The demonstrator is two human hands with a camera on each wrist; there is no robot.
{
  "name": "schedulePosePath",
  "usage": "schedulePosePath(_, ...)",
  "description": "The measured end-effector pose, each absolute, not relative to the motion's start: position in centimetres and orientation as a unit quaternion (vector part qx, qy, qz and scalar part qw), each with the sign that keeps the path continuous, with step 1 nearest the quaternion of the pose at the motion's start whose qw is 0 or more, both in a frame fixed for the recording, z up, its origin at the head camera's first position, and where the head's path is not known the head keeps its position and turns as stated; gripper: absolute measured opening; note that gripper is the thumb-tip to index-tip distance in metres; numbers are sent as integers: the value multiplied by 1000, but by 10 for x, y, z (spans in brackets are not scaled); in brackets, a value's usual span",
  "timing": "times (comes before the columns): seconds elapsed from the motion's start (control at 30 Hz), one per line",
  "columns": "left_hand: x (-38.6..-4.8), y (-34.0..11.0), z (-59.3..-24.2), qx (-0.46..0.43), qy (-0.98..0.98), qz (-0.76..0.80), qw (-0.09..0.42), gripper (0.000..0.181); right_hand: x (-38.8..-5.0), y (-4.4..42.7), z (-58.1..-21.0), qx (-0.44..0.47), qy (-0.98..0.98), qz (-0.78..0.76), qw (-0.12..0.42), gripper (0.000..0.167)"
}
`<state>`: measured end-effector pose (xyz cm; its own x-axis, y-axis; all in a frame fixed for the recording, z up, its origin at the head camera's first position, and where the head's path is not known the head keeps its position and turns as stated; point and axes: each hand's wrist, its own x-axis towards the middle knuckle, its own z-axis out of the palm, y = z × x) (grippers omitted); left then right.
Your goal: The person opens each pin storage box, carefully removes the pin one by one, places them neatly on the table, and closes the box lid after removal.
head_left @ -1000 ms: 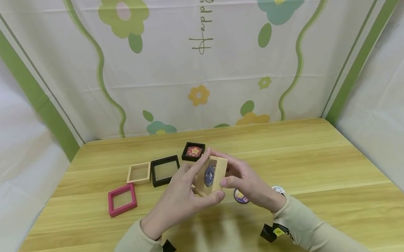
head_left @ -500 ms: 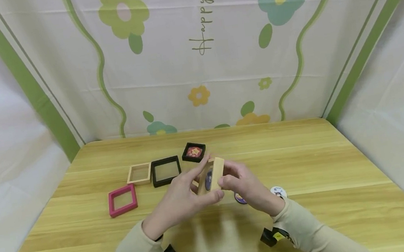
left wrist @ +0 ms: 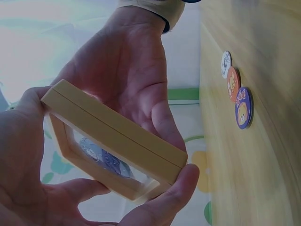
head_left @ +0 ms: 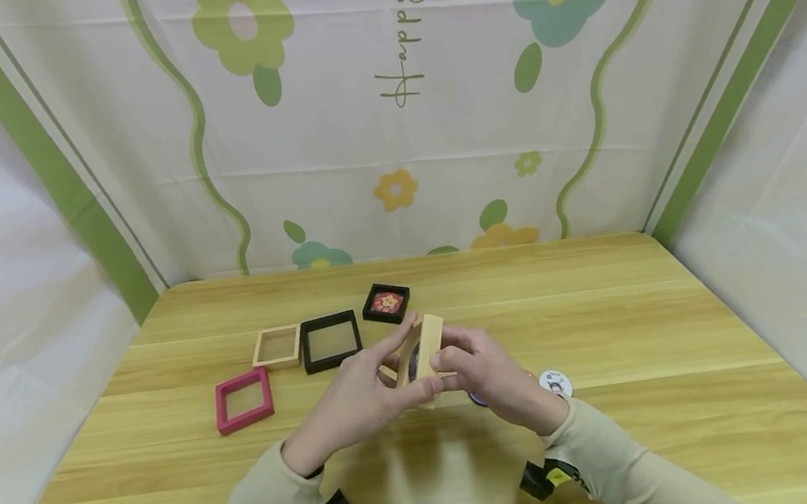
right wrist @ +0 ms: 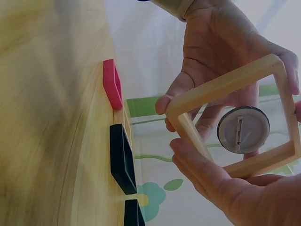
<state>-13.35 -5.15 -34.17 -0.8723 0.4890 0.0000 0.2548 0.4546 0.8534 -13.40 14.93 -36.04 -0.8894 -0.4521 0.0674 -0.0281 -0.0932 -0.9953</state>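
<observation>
A pale wood-coloured display frame (head_left: 432,348) with clear film is held above the table between both hands. Inside the film sits a round pin badge (right wrist: 230,129), its pin back facing the right wrist view and its blue-purple printed face partly visible in the left wrist view. My left hand (head_left: 356,394) grips the frame by its edges, thumb low and fingers spread along the far side. On the other side, my right hand (head_left: 498,375) pinches the frame's edge between thumb and fingers. From the head view the frame stands tilted, nearly edge-on.
Beneath the right hand lie a white badge (head_left: 556,383), an orange badge (left wrist: 233,84) and a purple badge (left wrist: 243,108). Left on the table are a pink frame (head_left: 246,421), a pale frame (head_left: 279,363) and a black frame (head_left: 334,364). A smaller black frame (head_left: 385,319) holds a red star badge.
The held frame has turned more edge-on to the head view, hiding most of its badge. The right fingers have shifted slightly along its edge, and the white badge on the table shows more.
</observation>
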Motion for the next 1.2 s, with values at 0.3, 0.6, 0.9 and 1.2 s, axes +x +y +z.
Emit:
schedulePosePath(0.3,-134,-51,-341,228,839,478,122,83,-133,146,-362,-181,647,-728,135,61)
schedulePosePath(0.6,-135,-53,-341,233,837,479,126,84,-131,144,-362,-176,646,-730,133,65)
schedulePosePath(0.9,-135,-53,-344,245,838,470,131,87,-129,144,-366,-192,643,-730,131,66)
schedulePosePath(1.2,-137,-55,-343,246,841,461,141,85,-130,146,-364,-192,656,-715,146,68)
